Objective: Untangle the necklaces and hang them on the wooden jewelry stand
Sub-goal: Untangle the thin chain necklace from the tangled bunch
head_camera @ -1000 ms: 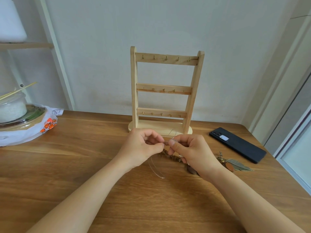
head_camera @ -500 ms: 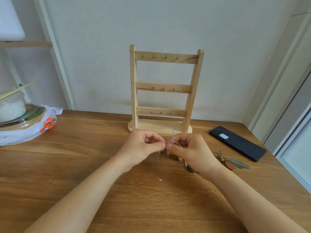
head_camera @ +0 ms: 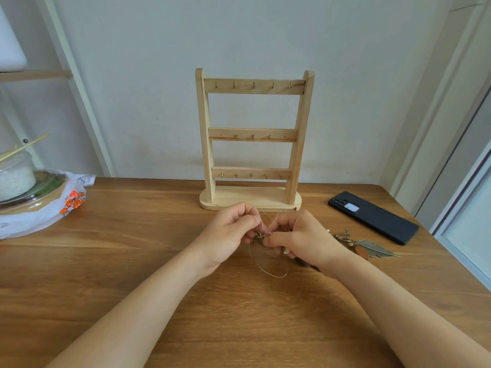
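Note:
A wooden jewelry stand [head_camera: 253, 139] with three hooked bars stands upright at the back of the table; no necklace hangs on it. Just in front of its base, my left hand [head_camera: 228, 232] and my right hand [head_camera: 297, 239] pinch a thin clear necklace cord [head_camera: 268, 269] between their fingertips, where a small brass knot of chain sits. A loop of the cord droops onto the wood below my hands. A brass chain with a metal feather pendant [head_camera: 374, 251] and an orange bead lies to the right of my right wrist.
A dark phone [head_camera: 372, 217] lies at the right, near the table's edge. At the left stand a plastic bag with orange print [head_camera: 71, 201] and covered food containers with chopsticks [head_camera: 16, 179]. A white shelf frame rises behind them.
My hands have shifted slightly and kept working the knot together. The clear loop below them has swung and now lies lower on the wood.

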